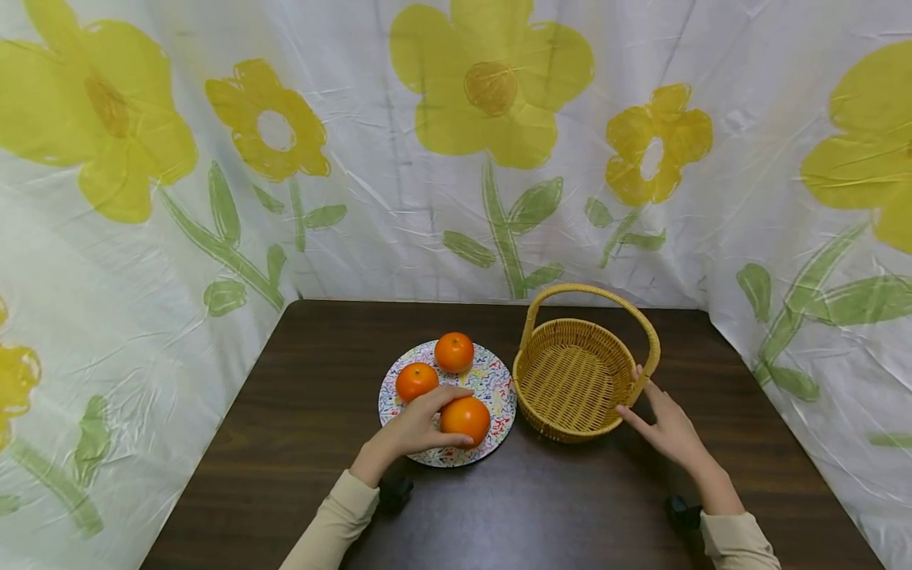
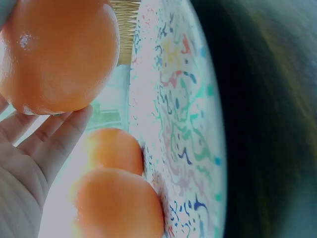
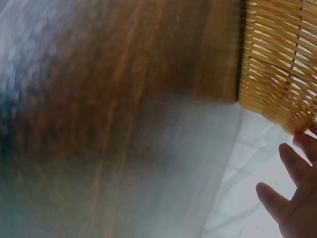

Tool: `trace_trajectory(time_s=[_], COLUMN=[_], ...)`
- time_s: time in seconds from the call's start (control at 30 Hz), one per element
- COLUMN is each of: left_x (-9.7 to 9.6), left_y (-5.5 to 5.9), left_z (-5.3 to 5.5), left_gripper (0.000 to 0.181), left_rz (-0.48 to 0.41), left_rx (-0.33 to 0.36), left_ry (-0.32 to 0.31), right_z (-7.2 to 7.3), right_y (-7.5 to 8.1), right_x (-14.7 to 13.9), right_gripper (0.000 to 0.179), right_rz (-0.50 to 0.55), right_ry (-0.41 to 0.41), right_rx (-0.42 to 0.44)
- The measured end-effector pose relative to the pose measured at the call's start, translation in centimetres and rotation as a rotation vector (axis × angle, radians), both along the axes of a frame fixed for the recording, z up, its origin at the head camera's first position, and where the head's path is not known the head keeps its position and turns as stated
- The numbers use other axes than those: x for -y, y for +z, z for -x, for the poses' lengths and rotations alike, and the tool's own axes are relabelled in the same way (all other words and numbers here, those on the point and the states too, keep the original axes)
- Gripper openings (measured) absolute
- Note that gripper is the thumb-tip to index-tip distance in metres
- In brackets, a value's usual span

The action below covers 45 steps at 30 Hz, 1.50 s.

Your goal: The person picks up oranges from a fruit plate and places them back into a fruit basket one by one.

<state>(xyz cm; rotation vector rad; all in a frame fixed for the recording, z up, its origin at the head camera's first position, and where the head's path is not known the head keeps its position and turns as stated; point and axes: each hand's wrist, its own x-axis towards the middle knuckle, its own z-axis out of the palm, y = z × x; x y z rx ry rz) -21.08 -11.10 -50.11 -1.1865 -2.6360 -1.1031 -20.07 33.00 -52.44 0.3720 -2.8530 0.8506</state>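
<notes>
My left hand (image 1: 426, 421) grips an orange (image 1: 465, 421) between thumb and fingers over the near right part of a patterned plate (image 1: 499, 388). In the left wrist view the held orange (image 2: 59, 54) stands apart from the plate's surface (image 2: 173, 114), fingers under its side. Two more oranges lie on the plate, one at the back (image 1: 454, 352) and one at the left (image 1: 416, 382). My right hand (image 1: 670, 427) touches the right side of a yellow wicker basket (image 1: 570, 380) beside the handle's base, its fingers spread and fairly straight in the right wrist view.
The basket's tall arched handle (image 1: 594, 290) rises over its opening, and the basket stands right against the plate's right edge. Both are on a dark wooden table (image 1: 299, 443). A flower-printed white curtain (image 1: 370, 214) hangs behind and along the sides.
</notes>
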Motion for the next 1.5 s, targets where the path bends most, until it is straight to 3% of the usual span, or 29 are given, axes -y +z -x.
trace_trajectory(time_s=[1.0,1.5], left_x=[-2.6,-4.4], left_y=[2.3,3.2], left_z=[1.1,1.9], left_gripper=[0.068,0.067], left_rz=[0.031,0.016], left_rx=[0.008,-0.044], left_ry=[-0.031,-0.08], right_z=[0.1,0.0], right_y=[-0.1,-0.1], right_x=[-0.2,-0.1], right_gripper=[0.081,0.082], right_rz=[0.06,0.044], right_ry=[-0.006,-0.022], right_rx=[0.074,0.124])
